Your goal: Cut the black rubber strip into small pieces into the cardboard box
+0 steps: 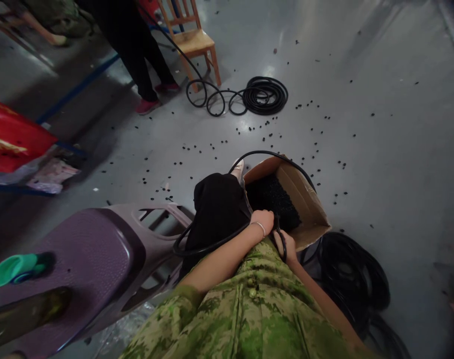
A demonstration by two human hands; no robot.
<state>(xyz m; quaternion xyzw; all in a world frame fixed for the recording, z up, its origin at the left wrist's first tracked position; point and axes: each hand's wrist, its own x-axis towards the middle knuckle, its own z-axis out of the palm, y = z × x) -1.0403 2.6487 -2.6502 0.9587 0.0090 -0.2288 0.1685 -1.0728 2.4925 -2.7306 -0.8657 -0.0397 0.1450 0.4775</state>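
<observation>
Close to my body, my left hand [262, 222] is closed around a black hose [212, 247], which runs from it across my dark trouser leg and bends back at the purple stool. Just right of it, my right hand [287, 244] grips a bent length of the black hose. The fingertips and the hose ends between the hands are mostly hidden. Beyond both hands a cardboard box [307, 199] tilts open, holding a heap of small black pieces [274, 199]. Another stretch of hose arches over the far rim of the box.
A purple plastic stool [88, 254] at left bears a green cup-shaped object [15, 269] and a bottle [28, 311]. Coiled hose lies at right [350, 269] and ahead [264, 94]. A person [137, 55] stands near a wooden chair [195, 42]. Small black pieces litter the floor.
</observation>
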